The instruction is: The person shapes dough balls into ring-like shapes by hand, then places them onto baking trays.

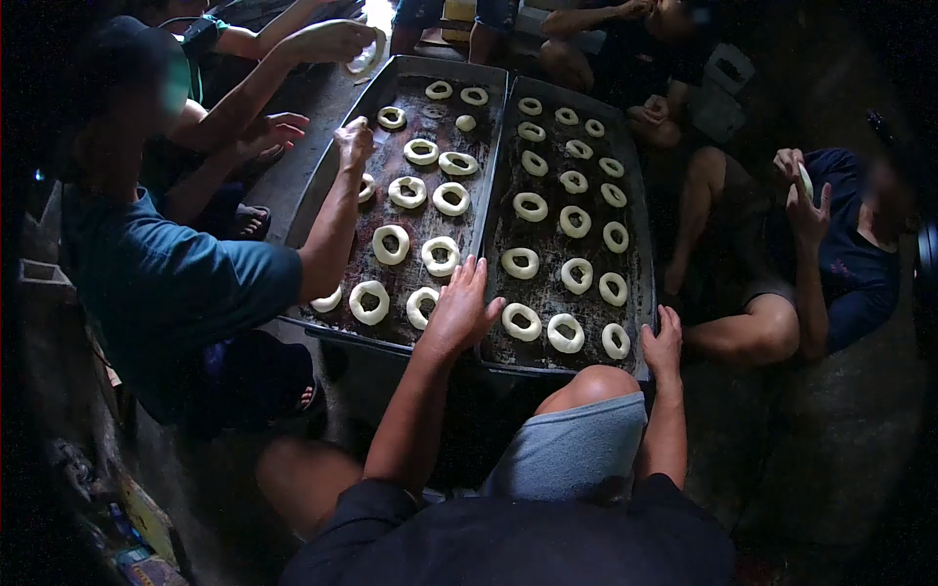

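Observation:
My left hand [463,311] lies with its fingers stretched out over the near end of the seam between two dark metal trays, partly covering a pale dough ring [420,307]. Beside the near right corner of the right tray [646,256], my right hand [664,341] touches the outer edge, thumb apart from the fingers. Neither palm shows. Rows of dough rings [565,333] lie on the right tray. More rings [370,303] and one small dough ball [465,123] are on the left tray [445,66].
A person in a teal shirt [166,264] reaches a closed hand [354,143] over the left tray. Another person's hand holds a dough ring [365,55] beyond it. On the right, a seated person [845,264] holds a piece of dough [805,183]. Other people sit at the far side.

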`<move>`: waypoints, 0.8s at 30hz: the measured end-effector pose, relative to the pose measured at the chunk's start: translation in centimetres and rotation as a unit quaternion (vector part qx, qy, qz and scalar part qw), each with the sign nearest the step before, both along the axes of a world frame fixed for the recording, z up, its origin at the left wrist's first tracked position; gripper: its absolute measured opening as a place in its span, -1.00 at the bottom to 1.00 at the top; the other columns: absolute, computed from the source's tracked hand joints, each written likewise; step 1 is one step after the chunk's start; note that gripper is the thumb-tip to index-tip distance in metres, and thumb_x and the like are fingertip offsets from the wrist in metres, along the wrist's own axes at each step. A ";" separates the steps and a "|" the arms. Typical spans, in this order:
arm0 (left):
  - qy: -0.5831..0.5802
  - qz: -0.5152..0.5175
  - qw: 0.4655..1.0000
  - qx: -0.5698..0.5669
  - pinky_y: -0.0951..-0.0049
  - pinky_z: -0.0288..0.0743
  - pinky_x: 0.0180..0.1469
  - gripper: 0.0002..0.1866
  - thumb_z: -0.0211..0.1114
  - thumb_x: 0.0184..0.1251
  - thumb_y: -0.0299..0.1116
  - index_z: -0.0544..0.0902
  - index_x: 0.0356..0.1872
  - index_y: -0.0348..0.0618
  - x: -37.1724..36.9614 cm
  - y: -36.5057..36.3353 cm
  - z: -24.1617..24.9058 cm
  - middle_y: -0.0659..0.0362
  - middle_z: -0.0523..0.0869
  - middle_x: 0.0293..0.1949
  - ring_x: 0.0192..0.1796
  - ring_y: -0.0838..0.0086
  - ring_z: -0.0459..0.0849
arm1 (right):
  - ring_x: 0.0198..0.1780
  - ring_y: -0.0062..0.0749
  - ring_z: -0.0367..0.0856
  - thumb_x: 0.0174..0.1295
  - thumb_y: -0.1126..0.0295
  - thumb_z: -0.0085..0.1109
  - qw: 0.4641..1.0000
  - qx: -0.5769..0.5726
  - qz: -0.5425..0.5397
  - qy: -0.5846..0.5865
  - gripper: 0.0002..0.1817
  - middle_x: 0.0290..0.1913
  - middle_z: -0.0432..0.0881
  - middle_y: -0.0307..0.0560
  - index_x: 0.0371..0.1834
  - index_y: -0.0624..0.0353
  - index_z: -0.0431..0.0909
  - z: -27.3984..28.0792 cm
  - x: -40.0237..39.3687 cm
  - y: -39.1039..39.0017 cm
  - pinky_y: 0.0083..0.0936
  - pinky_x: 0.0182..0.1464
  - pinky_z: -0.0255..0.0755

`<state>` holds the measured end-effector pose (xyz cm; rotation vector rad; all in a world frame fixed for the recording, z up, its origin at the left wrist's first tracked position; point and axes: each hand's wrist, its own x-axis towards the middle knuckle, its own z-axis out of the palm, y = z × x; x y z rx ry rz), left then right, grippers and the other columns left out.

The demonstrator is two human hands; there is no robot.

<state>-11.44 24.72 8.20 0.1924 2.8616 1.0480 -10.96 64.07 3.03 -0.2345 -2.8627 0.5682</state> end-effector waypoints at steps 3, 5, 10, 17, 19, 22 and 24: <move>-0.011 0.000 1.000 -0.004 0.22 0.01 0.47 -0.23 0.22 0.29 -0.17 0.11 0.37 -0.43 0.1 0.0 0.0 -0.29 0.09 0.40 0.47 -0.02 0.07 | 0.32 0.06 0.28 0.09 0.32 0.17 1.000 -0.014 0.023 0.008 -0.40 0.30 0.31 0.20 0.23 0.32 0.36 1.4 -0.1 -1.0 -0.20 0.34 0.17; 0.000 -0.006 1.000 -0.010 0.21 0.01 0.46 -0.23 0.21 0.30 -0.17 0.10 0.37 -0.43 0.1 0.0 -0.1 -0.28 0.10 0.40 0.46 -0.03 0.08 | 0.32 0.06 0.28 0.10 0.33 0.17 0.999 -0.023 0.035 0.007 -0.41 0.29 0.32 0.20 0.23 0.33 0.37 2.3 -0.1 -1.8 -0.21 0.34 0.18; 0.003 -0.007 1.000 -0.007 0.21 0.02 0.46 -0.24 0.20 0.30 -0.18 0.10 0.37 -0.44 0.2 -0.1 0.0 -0.29 0.11 0.40 0.46 -0.05 0.08 | 0.29 0.06 0.34 0.10 0.35 0.17 0.997 -0.046 0.060 -0.002 -0.43 0.28 0.34 0.20 0.21 0.34 0.38 3.7 -0.1 -3.2 -0.22 0.32 0.23; 0.005 -0.008 1.000 -0.014 0.20 0.04 0.45 -0.24 0.21 0.29 -0.18 0.11 0.36 -0.46 0.4 0.0 0.4 -0.30 0.12 0.39 0.45 -0.03 0.11 | 0.28 0.05 0.35 0.10 0.36 0.17 0.997 -0.043 0.069 -0.001 -0.45 0.26 0.36 0.20 0.19 0.33 0.40 3.9 0.2 -3.8 -0.21 0.31 0.25; 0.007 -0.006 1.000 -0.012 0.20 0.04 0.45 -0.24 0.21 0.29 -0.18 0.12 0.36 -0.46 0.4 0.0 0.3 -0.30 0.12 0.39 0.45 -0.02 0.10 | 0.27 0.06 0.37 0.10 0.37 0.17 0.997 -0.019 0.069 -0.004 -0.46 0.25 0.38 0.20 0.18 0.34 0.40 4.1 0.3 -3.9 -0.21 0.30 0.26; 0.009 -0.005 1.000 -0.011 0.20 0.04 0.45 -0.24 0.21 0.28 -0.18 0.12 0.36 -0.46 0.4 0.0 0.3 -0.30 0.12 0.39 0.45 -0.02 0.10 | 0.25 0.07 0.39 0.11 0.37 0.18 0.996 -0.024 0.083 0.003 -0.47 0.24 0.40 0.20 0.18 0.33 0.41 4.2 0.4 -3.7 -0.20 0.30 0.26; 0.007 -0.007 1.000 -0.013 0.20 0.04 0.45 -0.24 0.21 0.29 -0.18 0.12 0.36 -0.46 0.4 0.0 0.3 -0.29 0.12 0.39 0.46 -0.02 0.10 | 0.25 0.07 0.39 0.11 0.36 0.18 0.996 -0.026 0.084 0.003 -0.47 0.23 0.41 0.19 0.17 0.32 0.42 4.2 0.4 -3.5 -0.19 0.30 0.26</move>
